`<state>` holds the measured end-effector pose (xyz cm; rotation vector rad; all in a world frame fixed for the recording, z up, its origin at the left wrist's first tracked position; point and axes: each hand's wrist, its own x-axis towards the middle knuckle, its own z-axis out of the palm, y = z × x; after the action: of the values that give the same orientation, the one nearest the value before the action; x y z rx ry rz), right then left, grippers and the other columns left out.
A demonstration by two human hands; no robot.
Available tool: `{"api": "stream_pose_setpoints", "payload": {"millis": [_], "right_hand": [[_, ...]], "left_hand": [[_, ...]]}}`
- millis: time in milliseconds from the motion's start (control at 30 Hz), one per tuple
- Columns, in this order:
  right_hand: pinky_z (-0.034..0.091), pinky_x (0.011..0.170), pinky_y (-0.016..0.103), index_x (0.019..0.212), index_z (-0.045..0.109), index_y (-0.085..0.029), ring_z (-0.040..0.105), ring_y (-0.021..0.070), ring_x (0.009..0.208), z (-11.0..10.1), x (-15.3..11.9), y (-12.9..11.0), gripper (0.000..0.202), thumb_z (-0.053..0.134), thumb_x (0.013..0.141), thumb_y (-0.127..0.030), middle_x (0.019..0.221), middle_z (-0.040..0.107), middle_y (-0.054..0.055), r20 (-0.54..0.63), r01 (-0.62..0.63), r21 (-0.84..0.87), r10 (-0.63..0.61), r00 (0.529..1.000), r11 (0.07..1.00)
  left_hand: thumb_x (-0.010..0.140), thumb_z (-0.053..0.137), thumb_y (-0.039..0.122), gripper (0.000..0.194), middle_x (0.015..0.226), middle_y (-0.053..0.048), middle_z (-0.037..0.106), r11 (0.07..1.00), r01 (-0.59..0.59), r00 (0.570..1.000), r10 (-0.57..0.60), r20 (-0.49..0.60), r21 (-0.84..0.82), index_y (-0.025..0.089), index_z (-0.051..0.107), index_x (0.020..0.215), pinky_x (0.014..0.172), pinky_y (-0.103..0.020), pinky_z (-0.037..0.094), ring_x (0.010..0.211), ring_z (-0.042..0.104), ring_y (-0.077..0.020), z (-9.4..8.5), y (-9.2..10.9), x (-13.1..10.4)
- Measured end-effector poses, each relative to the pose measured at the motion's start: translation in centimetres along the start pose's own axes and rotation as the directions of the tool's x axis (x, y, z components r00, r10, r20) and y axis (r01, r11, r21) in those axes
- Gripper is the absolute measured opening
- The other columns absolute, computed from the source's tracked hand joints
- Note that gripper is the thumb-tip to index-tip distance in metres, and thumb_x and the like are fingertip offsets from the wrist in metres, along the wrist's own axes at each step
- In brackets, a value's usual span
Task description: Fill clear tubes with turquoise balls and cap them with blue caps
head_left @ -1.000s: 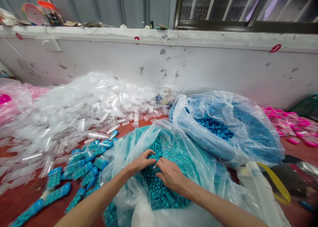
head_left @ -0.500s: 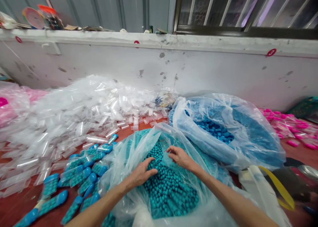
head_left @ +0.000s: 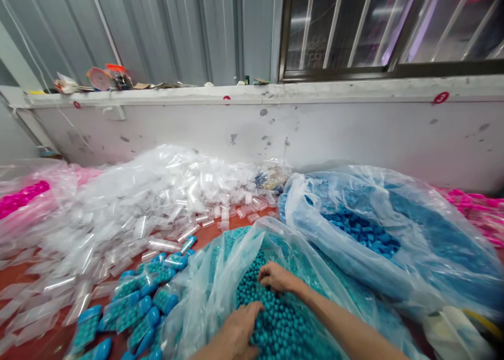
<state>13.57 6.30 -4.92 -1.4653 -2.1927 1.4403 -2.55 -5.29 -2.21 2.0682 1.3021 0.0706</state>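
A large clear plastic bag (head_left: 212, 276) lies open in front of me, filled with loose round turquoise beads (head_left: 285, 323). Low over the near left of the beads is my left hand (head_left: 238, 331), its thumb and fingers apart and nothing visible in them. My right hand (head_left: 277, 277) reaches in from the right, touching the upper part of the bead heap. Its fingers curl downward and inward; whatever they may hold is hidden beneath them. Left of the bag lie several small clear pouches with blue ends (head_left: 144, 297), packed with turquoise beads.
A wide heap of clear empty sleeves (head_left: 157, 202) spreads to the left. Behind on the right sits a bag of blue caps (head_left: 364, 231). Pink pieces (head_left: 478, 213) lie far right, and a pink bag (head_left: 27, 197) far left. The white wall (head_left: 189, 126) closes off the back.
The view has tilted up and shifted left. My right hand has lowered to the beads and its fingers have curled in more. My left hand stays over the beads, nearer the lower edge of the view.
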Motion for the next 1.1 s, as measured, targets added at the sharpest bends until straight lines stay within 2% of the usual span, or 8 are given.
{"api": "stream_pose_setpoints", "payload": {"millis": [200,433,633,800,867,967,1033,1100], "right_hand": [[0.034,0.036,0.015,0.07,0.064,-0.016,0.036,0.0047,0.034,-0.5,-1.1,-0.8,0.013,0.056,0.062,-0.008,0.04,0.045,-0.008,0.291,-0.207,0.015,0.194,0.937,0.978],[0.027,0.035,0.013,0.077,0.063,-0.018,0.032,0.0022,0.033,-1.4,-3.0,-0.6,0.012,0.061,0.065,-0.018,0.043,0.044,-0.01,0.46,-0.299,0.132,0.209,0.863,0.945],[0.029,0.038,0.015,0.07,0.063,-0.019,0.039,0.0049,0.038,0.6,-7.3,-1.2,0.011,0.056,0.063,-0.014,0.049,0.052,-0.007,0.362,-0.171,0.082,0.13,0.923,0.982],[0.031,0.044,0.016,0.07,0.068,-0.02,0.047,0.0081,0.05,2.7,-9.5,-1.2,0.011,0.059,0.064,-0.016,0.054,0.057,-0.006,0.235,0.157,-0.179,-0.113,0.965,0.971],[0.034,0.046,0.016,0.074,0.069,-0.021,0.052,0.0094,0.054,2.2,-8.6,-1.6,0.016,0.055,0.068,-0.016,0.06,0.062,-0.005,0.185,0.172,-0.255,-0.127,0.975,0.951],[0.04,0.06,0.018,0.078,0.068,-0.02,0.059,0.0126,0.07,0.8,-5.6,-2.6,0.021,0.049,0.072,-0.013,0.075,0.067,0.0,-0.029,0.111,-0.335,-0.128,0.991,0.936],[0.042,0.069,0.022,0.082,0.067,-0.017,0.06,0.0163,0.081,0.1,-3.0,-3.1,0.024,0.046,0.073,-0.01,0.086,0.067,0.006,-0.154,0.043,-0.352,-0.104,0.983,0.935],[0.043,0.073,0.029,0.096,0.062,-0.013,0.059,0.0215,0.089,0.2,-0.5,-3.5,0.027,0.049,0.072,-0.012,0.099,0.062,0.013,-0.268,-0.041,-0.356,-0.06,0.962,0.934]], "left_hand": [[0.056,0.049,0.011,0.066,0.118,-0.003,0.051,0.987,-0.055,0.998,0.051,-0.03,-0.151,0.023,0.036,0.12,0.092,-0.029,0.036,0.107,0.047,-0.0199,-0.2,-0.8,-0.9],[0.06,0.05,0.015,0.071,0.113,-0.002,0.056,0.98,-0.036,0.999,0.03,-0.033,-0.195,0.025,0.03,0.128,0.084,-0.03,0.04,0.097,0.053,-0.0211,-1.1,-0.4,-1.1],[0.061,0.056,0.017,0.062,0.112,-0.001,0.056,0.97,-0.126,0.985,0.147,0.091,-0.21,0.026,0.043,0.121,0.086,-0.03,0.04,0.099,0.051,-0.0205,-2.4,0.6,-1.9],[0.069,0.057,0.039,0.051,0.11,-0.004,0.058,0.969,-0.122,0.978,0.155,0.142,-0.214,0.022,0.049,0.116,0.086,-0.032,0.041,0.098,0.052,-0.0226,-2.4,0.6,-2.0],[0.078,0.044,0.043,0.041,0.106,-0.003,0.06,0.962,-0.093,0.99,0.117,0.077,-0.255,0.021,0.052,0.111,0.086,-0.031,0.041,0.095,0.054,-0.0205,-2.4,0.5,-1.3],[0.082,0.034,0.033,0.039,0.114,-0.009,0.055,0.959,0.088,0.973,-0.14,-0.185,-0.268,0.014,0.048,0.114,0.095,-0.035,0.036,0.107,0.049,-0.0222,-2.0,0.2,0.7],[0.08,0.035,0.026,0.045,0.124,-0.017,0.046,0.95,0.208,0.863,-0.289,-0.414,-0.231,0.005,0.041,0.12,0.101,-0.04,0.029,0.118,0.04,-0.0264,-1.4,0.0,2.0],[0.078,0.036,0.021,0.051,0.13,-0.02,0.037,0.954,0.238,0.749,-0.301,-0.591,-0.184,0.003,0.033,0.125,0.104,-0.044,0.024,0.124,0.03,-0.0288,-0.9,0.0,3.0]]}}
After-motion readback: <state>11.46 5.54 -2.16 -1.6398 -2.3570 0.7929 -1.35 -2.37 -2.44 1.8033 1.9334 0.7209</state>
